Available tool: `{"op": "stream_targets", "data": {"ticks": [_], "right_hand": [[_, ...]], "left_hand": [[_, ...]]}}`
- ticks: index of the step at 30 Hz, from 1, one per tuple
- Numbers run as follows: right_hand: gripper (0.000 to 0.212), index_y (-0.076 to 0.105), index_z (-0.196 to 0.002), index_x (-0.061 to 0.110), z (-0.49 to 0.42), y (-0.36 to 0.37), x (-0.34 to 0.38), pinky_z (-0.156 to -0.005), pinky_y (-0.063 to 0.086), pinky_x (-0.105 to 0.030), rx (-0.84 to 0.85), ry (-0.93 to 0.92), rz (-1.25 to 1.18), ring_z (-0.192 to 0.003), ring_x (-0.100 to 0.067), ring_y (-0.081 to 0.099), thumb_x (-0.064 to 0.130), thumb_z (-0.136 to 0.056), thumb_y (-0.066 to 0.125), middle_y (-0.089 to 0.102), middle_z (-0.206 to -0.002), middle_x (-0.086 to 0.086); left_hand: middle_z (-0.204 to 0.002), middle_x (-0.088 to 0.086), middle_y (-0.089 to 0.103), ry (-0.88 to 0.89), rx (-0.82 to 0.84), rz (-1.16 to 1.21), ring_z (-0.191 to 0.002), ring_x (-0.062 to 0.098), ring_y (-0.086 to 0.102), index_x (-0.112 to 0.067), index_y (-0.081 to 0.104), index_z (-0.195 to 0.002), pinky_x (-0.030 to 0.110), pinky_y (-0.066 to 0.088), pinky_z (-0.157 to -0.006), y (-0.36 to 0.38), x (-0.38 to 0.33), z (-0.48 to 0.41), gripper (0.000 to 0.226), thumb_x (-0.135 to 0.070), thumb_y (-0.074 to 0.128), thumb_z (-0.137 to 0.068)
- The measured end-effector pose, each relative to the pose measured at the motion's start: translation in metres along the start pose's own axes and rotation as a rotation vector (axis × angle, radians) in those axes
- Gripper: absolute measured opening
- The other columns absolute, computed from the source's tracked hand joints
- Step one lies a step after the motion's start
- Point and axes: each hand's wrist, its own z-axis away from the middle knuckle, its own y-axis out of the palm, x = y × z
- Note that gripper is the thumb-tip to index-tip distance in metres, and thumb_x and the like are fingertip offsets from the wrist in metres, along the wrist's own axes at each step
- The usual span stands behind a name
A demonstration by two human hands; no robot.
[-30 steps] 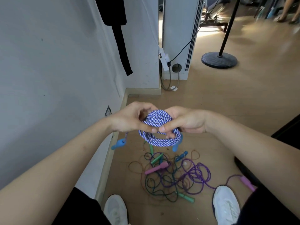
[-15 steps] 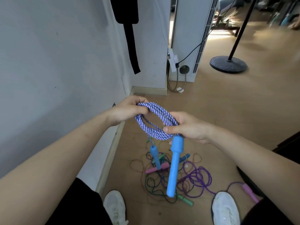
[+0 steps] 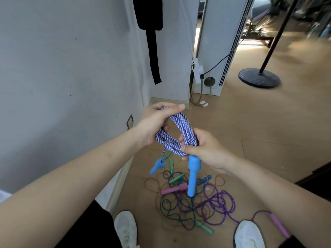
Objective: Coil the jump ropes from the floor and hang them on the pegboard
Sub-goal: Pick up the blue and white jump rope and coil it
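Rope [image 3: 186, 129], coiled, hangs above the floor [image 3: 250, 122]; left hand [image 3: 154, 122] grip clamped on its top, right hand [image 3: 207, 149] grip pinching its lower side, handles [image 3: 193, 174] dangling.

The single view came from a wide-angle camera worn on the person's head, facing forward and tilted down. It sat close to the work. Both forearms entered from the lower corners and reached toward the middle of the frame, where the left hand [image 3: 154, 122] and the right hand [image 3: 206, 151] gripped the coiled jump rope [image 3: 177, 133]. Below them the floor [image 3: 268, 131] filled the lower half. The left shoe [image 3: 125, 228] and the right shoe [image 3: 249, 235] were cut by the bottom edge, with the tangle of ropes [image 3: 197, 203] lying between and just ahead of them. The wall [image 3: 62, 77] took the left side at a slant. Farther off, the stand base [image 3: 258, 80] lay at the upper right.
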Motion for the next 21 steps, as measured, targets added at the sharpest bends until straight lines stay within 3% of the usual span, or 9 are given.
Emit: {"op": "stream_targets", "data": {"ticks": [4,7,11,15,21], "right_hand": [[0.017,0.06,-0.097,0.004,0.002,0.007,-0.002,-0.071,0.059,-0.036,-0.068,0.028,-0.081,-0.075,-0.019,0.066,-0.009,-0.087,0.063,0.061,-0.086,-0.008],[0.014,0.06,-0.097,0.002,0.002,0.005,0.001,-0.066,0.059,-0.035,-0.131,0.068,-0.189,-0.069,-0.019,0.068,-0.009,-0.088,0.063,0.062,-0.083,-0.008],[0.017,0.061,-0.104,-0.005,0.003,0.002,0.003,-0.065,0.06,-0.035,-0.155,0.1,-0.232,-0.07,-0.019,0.069,-0.008,-0.088,0.064,0.064,-0.087,-0.009],[0.019,0.06,-0.106,-0.004,0.006,0.003,0.005,-0.067,0.06,-0.035,-0.112,0.097,-0.21,-0.073,-0.022,0.069,-0.006,-0.089,0.064,0.063,-0.089,-0.012],[0.02,0.063,-0.106,0.01,0.007,0.009,0.002,-0.067,0.054,-0.027,-0.077,0.041,-0.081,-0.079,-0.016,0.067,-0.001,-0.089,0.067,0.065,-0.093,-0.006]], "left_hand": [[-0.055,-0.007,0.056,0.063,0.002,-0.103,-0.042,0.012,0.036,-0.017,0.074,-0.078,0.026,0.033,-0.048,-0.001,0.002,-0.003,0.017,-0.029,0.086,-0.075],[-0.059,-0.01,0.056,0.071,0.172,-0.156,-0.053,0.012,0.042,-0.01,0.073,-0.103,0.028,0.042,-0.056,-0.011,0.001,-0.004,0.034,-0.026,0.084,-0.075],[-0.078,-0.015,0.067,0.134,0.317,-0.399,-0.069,0.005,0.058,-0.021,0.068,-0.119,0.023,0.049,-0.066,-0.024,0.004,-0.003,0.056,-0.028,0.09,-0.067],[-0.065,-0.017,0.064,0.187,0.214,-0.376,-0.052,0.001,0.051,-0.016,0.072,-0.112,0.022,0.046,-0.053,-0.018,0.004,-0.001,0.034,-0.019,0.081,-0.08],[-0.053,-0.013,0.055,0.16,0.087,-0.16,-0.039,0.004,0.034,-0.011,0.075,-0.092,0.019,0.025,-0.041,-0.002,0.0,0.006,0.014,-0.013,0.081,-0.08]]}}
